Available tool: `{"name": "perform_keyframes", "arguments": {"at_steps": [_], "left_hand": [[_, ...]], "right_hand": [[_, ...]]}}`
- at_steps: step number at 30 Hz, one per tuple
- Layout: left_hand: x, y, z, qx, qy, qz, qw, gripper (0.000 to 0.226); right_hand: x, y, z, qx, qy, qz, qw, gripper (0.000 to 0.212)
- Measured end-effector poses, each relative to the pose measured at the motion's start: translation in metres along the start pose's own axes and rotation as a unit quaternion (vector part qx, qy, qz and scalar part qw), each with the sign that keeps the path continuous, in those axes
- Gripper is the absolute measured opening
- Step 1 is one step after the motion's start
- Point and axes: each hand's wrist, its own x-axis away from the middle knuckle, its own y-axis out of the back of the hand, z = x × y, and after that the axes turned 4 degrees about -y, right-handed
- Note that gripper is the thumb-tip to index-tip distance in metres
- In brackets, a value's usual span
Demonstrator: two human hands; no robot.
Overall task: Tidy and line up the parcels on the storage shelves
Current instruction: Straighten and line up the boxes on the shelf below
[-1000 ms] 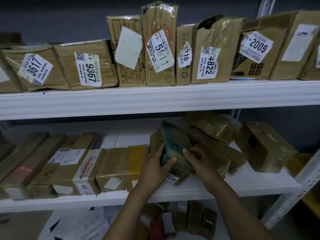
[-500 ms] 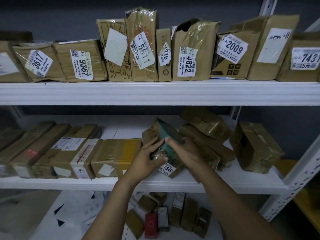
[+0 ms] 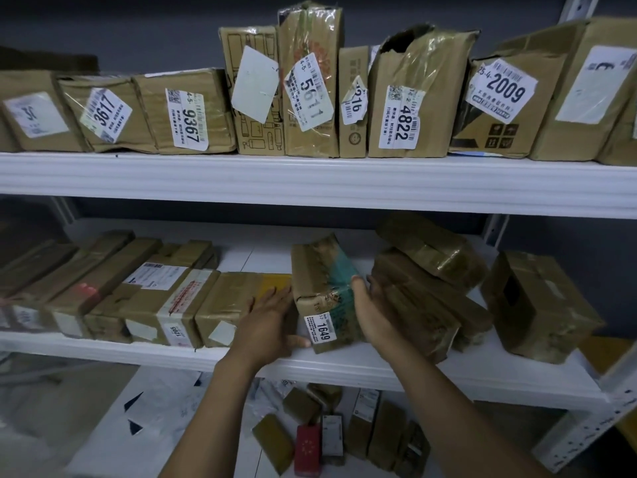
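The left hand (image 3: 270, 322) lies with straight fingers flat against the left side of the parcel labelled 1649 (image 3: 322, 270), its thumb at the lower front corner. The right hand (image 3: 377, 313) presses its open palm against the parcel's right side. Neither hand curls round it; they squeeze it between them, which seems meant to stand it on end and steer it without lifting. The parcel rests on the middle shelf (image 3: 379, 369) near the front edge, leaning slightly, its number label facing out so that it can be read.

Just left of it, touching the left hand, lies a row of flat parcels (image 3: 165, 298) packed side by side. The 1649 parcel probably belongs at that row's end. To its right a loose heap of parcels (image 3: 424, 288) lies askew, behind the right hand, and a lone box (image 3: 537, 305) sits apart; these look not yet sorted. On the upper shelf (image 3: 310, 181) parcels stand upright, labels forward.
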Motion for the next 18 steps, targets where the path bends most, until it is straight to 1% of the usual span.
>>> {"name": "perform_keyframes", "arguments": {"at_steps": [2,4,5,6,10,13,15,18], "left_hand": [[0.002,0.003,0.002,0.027,-0.002,0.015,1.0,0.11],[0.004,0.006,0.001,0.063,-0.004,-0.001,0.998,0.112],[0.006,0.007,0.0,0.071,-0.004,-0.012,0.997,0.111],[0.007,0.007,-0.001,0.069,-0.006,-0.022,0.997,0.111],[0.011,0.002,0.004,0.006,-0.018,-0.026,0.999,0.113],[0.012,0.002,0.01,-0.003,-0.015,-0.026,1.0,0.111],[0.012,0.005,0.011,-0.009,-0.021,-0.027,0.999,0.105],[0.012,0.006,0.011,-0.023,-0.031,-0.027,0.999,0.099]], "right_hand": [[-0.007,-0.001,-0.012,-0.002,-0.033,0.015,0.999,0.076],[0.0,-0.001,-0.014,0.016,-0.047,0.033,0.998,0.065],[0.004,-0.002,-0.013,0.033,-0.034,0.047,0.998,0.059],[0.005,-0.003,-0.012,0.046,-0.016,0.06,0.997,0.058],[-0.001,-0.003,-0.012,0.094,0.069,0.09,0.989,0.062],[-0.004,0.001,-0.018,0.159,0.122,0.117,0.973,0.06],[-0.006,0.004,-0.023,0.201,0.163,0.109,0.96,0.055],[-0.008,0.009,-0.025,0.219,0.191,0.103,0.951,0.052]]}}
